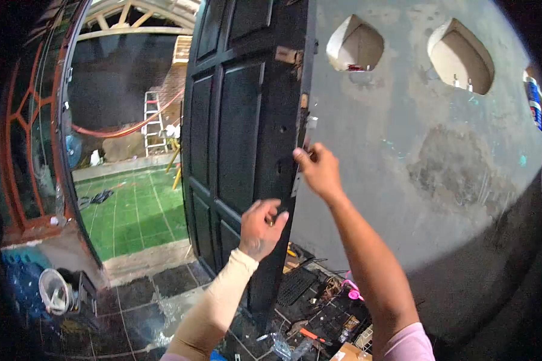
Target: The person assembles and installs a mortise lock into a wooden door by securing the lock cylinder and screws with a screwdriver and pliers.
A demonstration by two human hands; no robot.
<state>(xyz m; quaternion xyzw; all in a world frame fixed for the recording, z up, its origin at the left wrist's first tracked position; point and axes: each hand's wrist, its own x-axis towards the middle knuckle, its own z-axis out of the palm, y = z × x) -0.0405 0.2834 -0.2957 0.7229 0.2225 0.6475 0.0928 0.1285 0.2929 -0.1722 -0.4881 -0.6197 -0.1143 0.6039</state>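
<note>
A dark panelled door (241, 120) stands swung inward, its narrow edge toward me. My right hand (320, 171) is at that edge, thumb and fingers closed together beside a metal lock plate (295, 183) set into the wood. Whatever is between those fingers is too small or hidden to name. Lower down, in front of the door's face, my left hand (262, 225) is raised with loosely curled fingers and the thumb apart from them. A small shiny spot shows near its fingers, too small to identify. Holes (282, 129) for the lock pierce the door above the hands.
Tools, a black mat (297, 285), an orange-handled tool (312, 336) and a cardboard box (349, 354) litter the floor right of the door. A grey wall (397, 120) with two niches rises there. A white bucket (55, 291) stands left; a ladder (155, 120) is outside.
</note>
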